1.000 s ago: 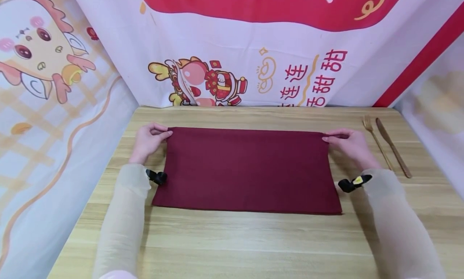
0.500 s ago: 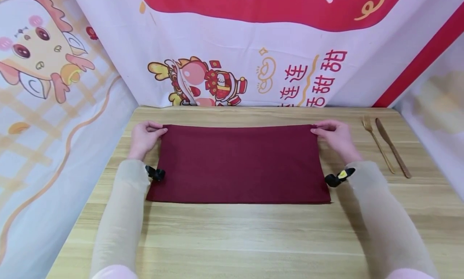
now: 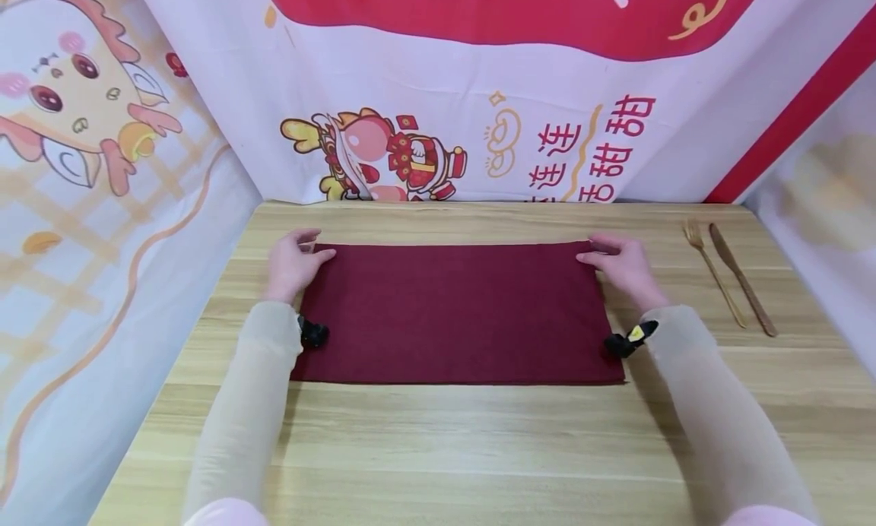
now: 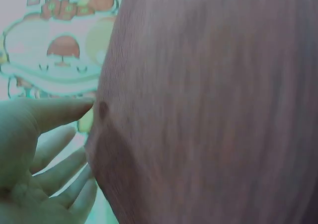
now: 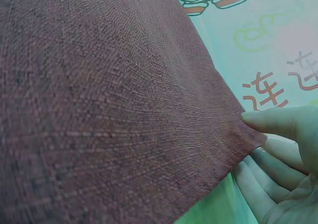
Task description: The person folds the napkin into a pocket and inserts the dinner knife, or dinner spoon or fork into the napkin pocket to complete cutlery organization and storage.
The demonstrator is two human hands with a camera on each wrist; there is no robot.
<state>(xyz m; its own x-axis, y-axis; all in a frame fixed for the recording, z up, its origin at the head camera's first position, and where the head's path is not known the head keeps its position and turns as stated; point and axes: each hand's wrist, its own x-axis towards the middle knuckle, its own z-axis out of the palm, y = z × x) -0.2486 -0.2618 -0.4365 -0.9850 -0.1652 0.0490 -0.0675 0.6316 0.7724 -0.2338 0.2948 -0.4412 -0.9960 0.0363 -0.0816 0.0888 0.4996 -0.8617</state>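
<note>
A burgundy cloth (image 3: 452, 313) lies as a wide rectangle on the wooden table. My left hand (image 3: 294, 264) is at its far left corner, with thumb and forefinger apart in the head view. In the left wrist view the left thumb (image 4: 67, 112) meets the cloth's edge and the other fingers are spread. At the far right corner is my right hand (image 3: 621, 267). The right wrist view shows the cloth's corner between the right thumb (image 5: 273, 119) and fingers, with fine creases running out from it.
A gold fork (image 3: 715, 271) and a gold knife (image 3: 742, 279) lie side by side on the table (image 3: 465, 450) to the right. A printed fabric backdrop (image 3: 411, 70) stands behind the table and continues along both sides.
The cloth has shifted a little left and away from me, and now lies flatter. Both hands moved left with it; then the left hand came slightly right and its thumb and forefinger parted.
</note>
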